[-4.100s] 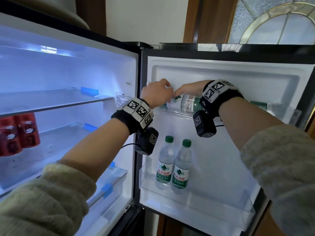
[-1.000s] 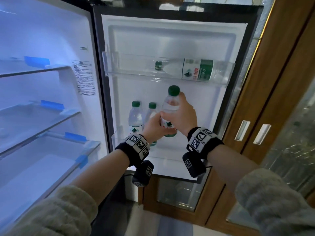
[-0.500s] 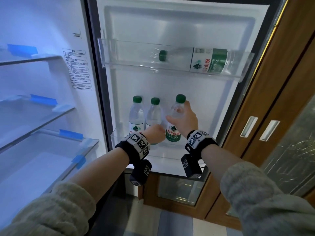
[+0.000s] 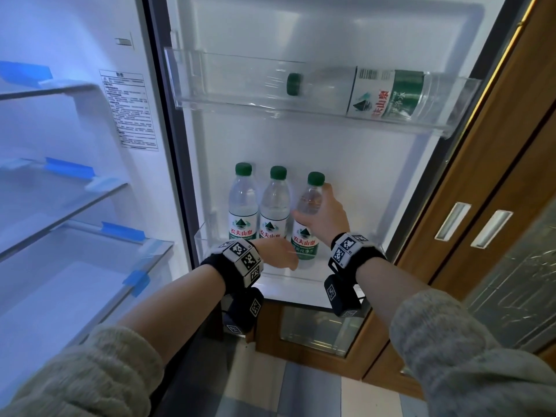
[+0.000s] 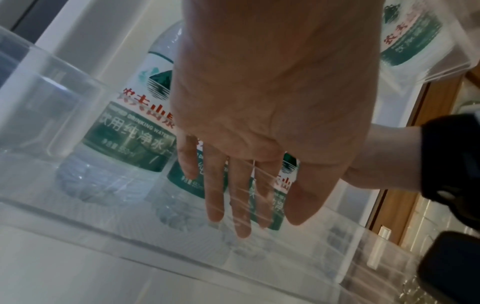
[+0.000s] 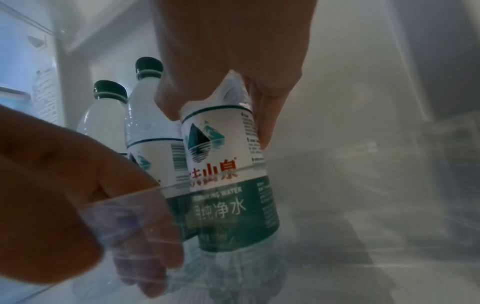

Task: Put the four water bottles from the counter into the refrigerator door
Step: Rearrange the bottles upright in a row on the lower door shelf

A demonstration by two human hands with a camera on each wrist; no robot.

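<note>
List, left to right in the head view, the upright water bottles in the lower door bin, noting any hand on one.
Left bottle → middle bottle → right bottle, gripped by the right hand.

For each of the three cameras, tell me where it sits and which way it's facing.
Head: looks forward and down at the open refrigerator door; both forearms, left hand, right hand show.
Left wrist: under the left hand, looks along its straight fingers into the lower door bin.
Right wrist: under the right hand, looks up at the third upright bottle it grips.
Shared: all three show the upright bottles.
</note>
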